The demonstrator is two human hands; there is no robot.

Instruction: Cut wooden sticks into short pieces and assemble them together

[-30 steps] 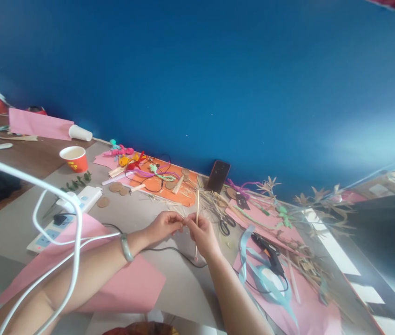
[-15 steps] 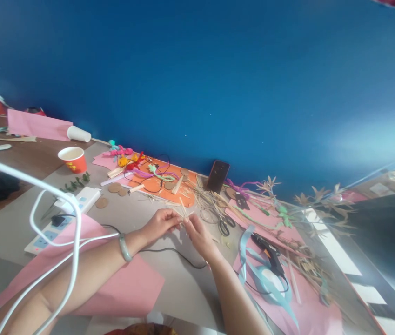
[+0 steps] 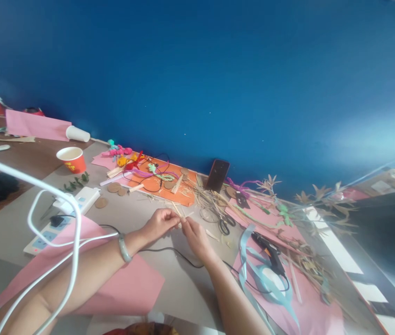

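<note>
My left hand (image 3: 161, 224), with a pale bangle on its wrist, pinches thin pale strips (image 3: 177, 209) over the grey table (image 3: 169, 279). Touching its fingertips, my right hand (image 3: 196, 235) is closed on the same strips from the other side. The strips cross and stick out above the fingers; how they join is hidden. Just right of my right hand are black scissors (image 3: 225, 224) and a loose pale strip (image 3: 212, 235). Behind my hands is an orange sheet (image 3: 183, 197) with scraps and wooden discs.
A phone (image 3: 217, 175) leans on the blue wall. Right are a glue gun (image 3: 270, 253) and blue ribbon (image 3: 244, 246). Left are a red paper cup (image 3: 71, 160), a power strip (image 3: 85, 199) and a white cable (image 3: 77, 242). Pink paper (image 3: 130, 284) lies beneath my left arm.
The strips between my fingers have tilted to the left. My right hand has turned slightly and its fingers have shifted, and a loose strip beside it now shows more.
</note>
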